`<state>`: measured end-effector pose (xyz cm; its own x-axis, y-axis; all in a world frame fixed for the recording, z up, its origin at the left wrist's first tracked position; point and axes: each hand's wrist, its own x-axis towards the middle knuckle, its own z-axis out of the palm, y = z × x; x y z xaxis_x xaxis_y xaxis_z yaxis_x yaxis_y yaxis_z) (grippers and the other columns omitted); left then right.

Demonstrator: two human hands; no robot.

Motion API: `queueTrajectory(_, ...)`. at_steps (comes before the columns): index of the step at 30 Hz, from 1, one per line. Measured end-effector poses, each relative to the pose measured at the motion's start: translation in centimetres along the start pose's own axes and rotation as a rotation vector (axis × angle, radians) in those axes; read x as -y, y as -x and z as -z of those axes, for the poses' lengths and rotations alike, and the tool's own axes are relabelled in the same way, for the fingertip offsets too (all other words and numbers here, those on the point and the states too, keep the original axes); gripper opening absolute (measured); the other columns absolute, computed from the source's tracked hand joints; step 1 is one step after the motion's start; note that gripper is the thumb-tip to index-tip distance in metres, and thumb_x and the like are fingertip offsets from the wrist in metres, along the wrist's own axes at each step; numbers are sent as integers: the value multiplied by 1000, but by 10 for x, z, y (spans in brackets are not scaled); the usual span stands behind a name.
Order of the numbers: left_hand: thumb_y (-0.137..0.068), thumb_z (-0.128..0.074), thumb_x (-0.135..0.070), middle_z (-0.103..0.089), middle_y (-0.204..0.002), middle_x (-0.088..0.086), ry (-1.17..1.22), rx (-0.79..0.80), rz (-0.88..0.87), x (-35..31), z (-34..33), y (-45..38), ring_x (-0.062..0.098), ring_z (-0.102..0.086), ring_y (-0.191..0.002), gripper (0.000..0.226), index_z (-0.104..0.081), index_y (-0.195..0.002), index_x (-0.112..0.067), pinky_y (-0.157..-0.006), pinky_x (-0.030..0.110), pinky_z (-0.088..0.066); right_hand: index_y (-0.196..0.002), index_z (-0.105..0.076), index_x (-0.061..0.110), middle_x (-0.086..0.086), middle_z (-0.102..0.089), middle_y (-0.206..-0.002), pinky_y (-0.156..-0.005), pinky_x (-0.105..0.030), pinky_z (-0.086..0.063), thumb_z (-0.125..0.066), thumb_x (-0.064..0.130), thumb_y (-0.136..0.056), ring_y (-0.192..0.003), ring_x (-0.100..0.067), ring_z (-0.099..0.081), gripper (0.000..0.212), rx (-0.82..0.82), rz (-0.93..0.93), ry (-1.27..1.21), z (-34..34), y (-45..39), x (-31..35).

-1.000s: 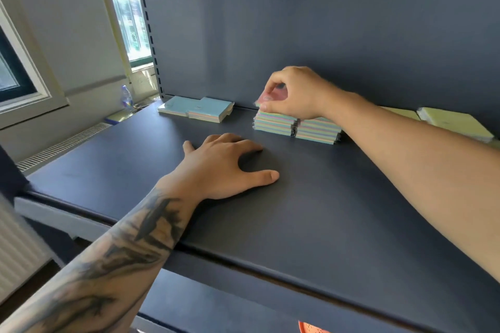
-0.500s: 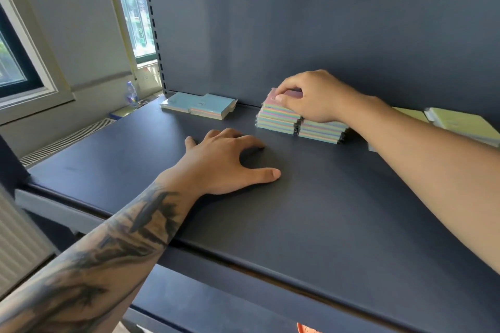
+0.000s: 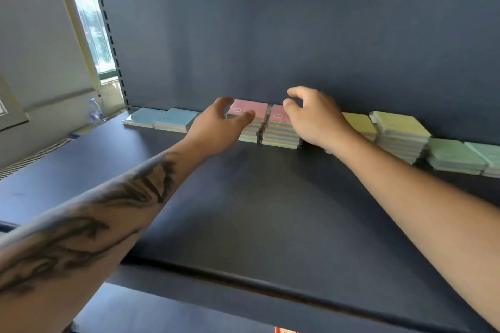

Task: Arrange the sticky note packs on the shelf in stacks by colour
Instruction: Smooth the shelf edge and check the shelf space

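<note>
Four colour groups are lined along the shelf [image 3: 243, 211] back edge: blue packs [image 3: 162, 119], pink stacks [image 3: 259, 121], yellow stacks [image 3: 397, 132], green packs [image 3: 460, 155]. Mostly sorted; blue and green are judged unconsolidated. Left hand [image 3: 216, 127] and right hand [image 3: 316, 116] are loosely curled over the pink stacks, nothing gripped.

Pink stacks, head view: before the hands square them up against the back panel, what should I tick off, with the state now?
1. Both pink stacks pink-topped: ok.
2. The two stacks side by side, nearly touching: ok.
3. Left hand free, with no grip on any pack: ok.
4. Right hand free: ok, fingers curled over the right stack, holding nothing.
5. Yellow stacks clear of the right forearm: cannot tell.
6. Blue packs apart from pink: ok.
</note>
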<state>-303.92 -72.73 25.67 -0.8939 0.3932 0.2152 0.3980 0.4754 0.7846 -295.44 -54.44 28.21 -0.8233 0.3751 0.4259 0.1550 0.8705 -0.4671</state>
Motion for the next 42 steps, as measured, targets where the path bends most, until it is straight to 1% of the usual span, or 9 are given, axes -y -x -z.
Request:
queueTrajectory(2, -97, -58, -58, -45, -158, 0, 87, -12, 43, -1, -8, -9, 24, -44, -143, 73, -34, -159, -29, -116, 34, -35, -154, -44, 13, -7, -44, -159, -118, -37, -32, -42, 36, -107, -147, -27, -38, 52, -31, -107, -79, -8, 3, 0)
queueTrajectory(6, -99, -59, -53, -46, -157, -2, 176, 43, 97, 4, -16, -14, 20, -50, -133, 78, -23, -164, -29, -95, 23, -31, -154, -40, 12, -8, -41, -160, -117, -42, -33, -40, 36, -106, -145, -31, -38, 54, -53, -310, -227, -20, 3, 2)
queueTrajectory(10, -97, -67, -41, -57, -134, -15, 231, 80, 74, 8, -16, -15, 4, -57, -102, 75, -31, -161, -25, -87, 14, -38, -132, -56, 14, -5, -60, -135, -88, -32, -38, -46, 32, -102, -116, -29, -52, 37, -69, -385, -316, -35, 2, -4)
queueTrajectory(13, -97, -69, -34, -52, -126, -16, 227, 68, 63, 8, -16, -15, 4, -53, -103, 71, -35, -159, -23, -88, 14, -37, -117, -61, 17, 2, -63, -114, -78, -29, -35, -55, 29, -98, -101, -24, -54, 23, -97, -388, -331, -43, 3, -5)
queueTrajectory(15, -98, -68, -33, -48, -122, -15, 223, 64, 64, 9, -17, -15, 5, -51, -104, 68, -37, -157, -22, -89, 18, -36, -117, -61, 17, 3, -63, -112, -77, -28, -34, -57, 28, -98, -99, -23, -54, 23, -105, -385, -329, -45, 2, -4)
queueTrajectory(28, -100, -65, -31, -50, -117, -15, 200, 32, 52, 12, -21, -21, 7, -52, -108, 57, -44, -152, -20, -90, 20, -36, -131, -54, 15, -7, -57, -137, -92, -32, -40, -49, 32, -104, -121, -29, -55, 33, -42, -352, -327, -56, -3, -6)
queueTrajectory(33, -100, -64, -34, -53, -123, -11, 172, 37, 43, 10, -19, -20, 9, -51, -108, 57, -43, -152, -20, -88, 17, -33, -160, -24, 14, -5, -32, -164, -113, -34, -31, -39, 40, -109, -147, -28, -35, 60, 55, -339, -269, -46, 4, 0)
queueTrajectory(38, -97, -69, -35, -52, -130, -9, 142, 41, 33, 12, -12, -18, 6, -44, -107, 69, -38, -156, -18, -78, 9, -29, -150, -42, 16, -1, -50, -149, -95, -29, -35, -59, 49, -99, -134, -23, -48, 63, 84, -306, -287, -32, 11, 1)
queueTrajectory(42, -92, -76, -39, -56, -143, -4, 149, 30, 30, 12, -8, -17, 8, -48, -107, 75, -40, -156, -20, -88, 17, -34, -155, -39, 18, 1, -50, -151, -100, -28, -38, -67, 46, -95, -136, -22, -48, 72, 36, -310, -299, -29, 18, 0)
